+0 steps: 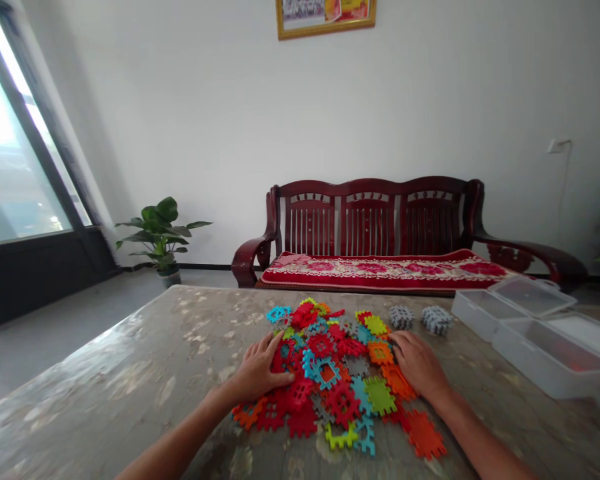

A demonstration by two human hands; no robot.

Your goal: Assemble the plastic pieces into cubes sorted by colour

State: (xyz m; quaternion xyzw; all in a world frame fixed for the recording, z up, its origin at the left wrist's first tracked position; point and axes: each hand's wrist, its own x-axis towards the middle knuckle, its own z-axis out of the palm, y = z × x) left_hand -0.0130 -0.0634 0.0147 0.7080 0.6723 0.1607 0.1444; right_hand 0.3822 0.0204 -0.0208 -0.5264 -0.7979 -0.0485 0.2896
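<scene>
The grip is loose: left hand [261, 369] and right hand [420, 363], part-spread, touch the interlocking plastic tiles [326, 373] heaped on the desk [145, 373], clasping none; uneven pushing could spill the heap.

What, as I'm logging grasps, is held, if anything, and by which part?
Nothing is visibly held; left hand and right hand flank the plastic pieces.

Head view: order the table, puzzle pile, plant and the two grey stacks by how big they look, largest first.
1. Table
2. Pile
3. Plant
4. Left grey stack and right grey stack: too alike to rank; the right looks marginally wider.
</scene>
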